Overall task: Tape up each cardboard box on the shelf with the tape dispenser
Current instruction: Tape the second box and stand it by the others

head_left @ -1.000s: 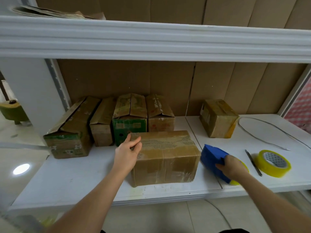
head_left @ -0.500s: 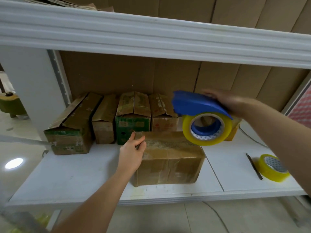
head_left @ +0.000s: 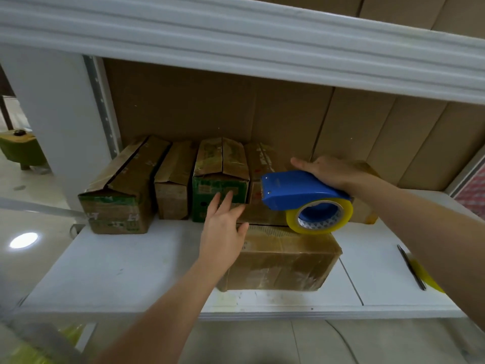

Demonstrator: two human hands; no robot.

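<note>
Taping looks barely begun on the brown cardboard box [head_left: 283, 258] lying at the front of the white shelf [head_left: 118, 269], long axis left to right; my left hand [head_left: 223, 232] rests on its left top edge, fingers straight and slightly spread. My right hand [head_left: 330, 170] grips the blue tape dispenser with its yellowish roll [head_left: 301, 198] just above the box's top, cutter end pointing left. Five boxes behind [head_left: 220, 177] seem untaped, I'd judge, some with flaps gaping

Printing on the green-and-brown cardboard boxes [head_left: 220, 179] along the shelf [head_left: 118, 269] is too blurred to read.
</note>
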